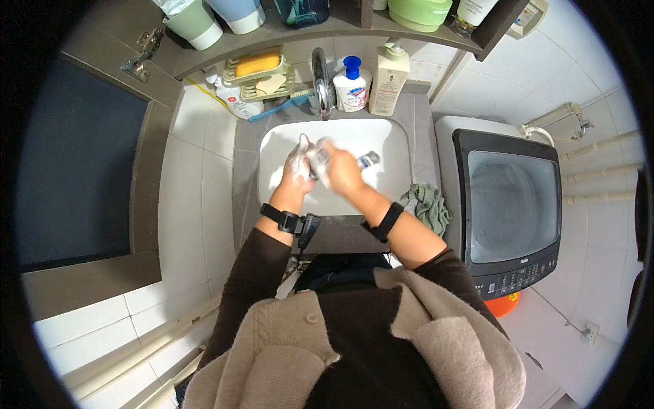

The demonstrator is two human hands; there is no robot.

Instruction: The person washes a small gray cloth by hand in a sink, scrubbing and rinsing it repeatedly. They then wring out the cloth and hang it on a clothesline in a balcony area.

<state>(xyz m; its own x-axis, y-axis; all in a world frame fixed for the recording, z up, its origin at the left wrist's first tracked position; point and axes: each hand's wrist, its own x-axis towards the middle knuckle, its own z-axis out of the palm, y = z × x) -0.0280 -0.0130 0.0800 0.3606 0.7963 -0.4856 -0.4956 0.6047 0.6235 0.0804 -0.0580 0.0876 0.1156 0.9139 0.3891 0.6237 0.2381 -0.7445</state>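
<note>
Over the white washbasin (332, 202), my left hand (301, 166) is covered in white lather and bears a grey, soapy cloth-like item (318, 156). My right hand (341, 166) is blurred and pressed on the same item from the right, its fingers closed round it. What the item is exactly cannot be told. A small dark-and-white item (369, 159) lies in the basin to the right of my right hand. Above the basin's back edge stands a chrome faucet (321, 84); no water stream shows under its spout.
Behind the basin are a hand soap bottle with a blue pump (351, 92), a beige pump bottle (389, 82), a blue brush (281, 106) and soap dishes (255, 76). A green cloth (431, 207) lies at right, beside a washing machine (511, 204). A shelf (347, 33) overhangs the back.
</note>
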